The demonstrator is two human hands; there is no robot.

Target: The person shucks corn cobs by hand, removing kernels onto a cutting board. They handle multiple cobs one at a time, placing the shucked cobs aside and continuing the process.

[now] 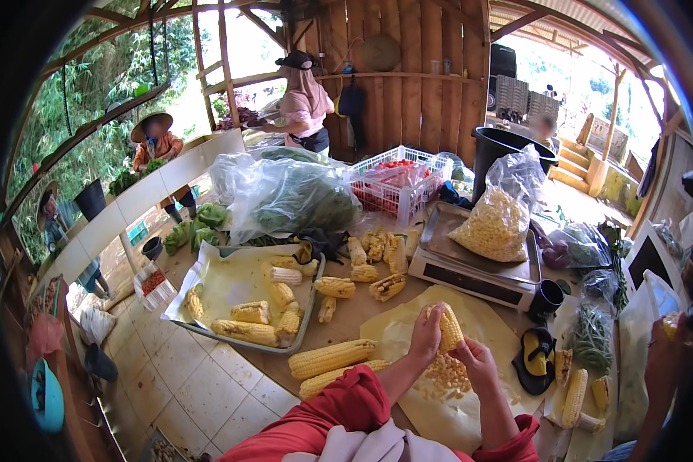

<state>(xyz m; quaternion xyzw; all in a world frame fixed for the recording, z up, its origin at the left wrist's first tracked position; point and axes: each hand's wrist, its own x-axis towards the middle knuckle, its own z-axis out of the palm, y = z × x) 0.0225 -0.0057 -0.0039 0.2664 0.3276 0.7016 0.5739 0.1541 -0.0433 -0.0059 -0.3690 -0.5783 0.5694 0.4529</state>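
Note:
My left hand (427, 335) grips a yellow corn cob (451, 328) from its left side, holding it tilted up. At the cob's lower end are the fingers of my right hand (477, 359), pressed to the kernels. Beneath both hands, loose corn kernels (443, 378) lie heaped on a sheet of yellowish paper (390, 330). Two full cobs (330, 358) rest left of my forearms. Partly stripped cobs (249, 312) lie in a paper-lined tray (307, 323), and more broken cobs (388, 287) are beyond the sheet.
A scale (473, 283) bears a plastic bag of kernels (494, 226). Behind stand bagged greens (300, 196), a white crate (403, 211) of red produce and a black bin (485, 150). A black-and-yellow strapped object (535, 359) lies right. Another person's hand (664, 352) holds corn at far right.

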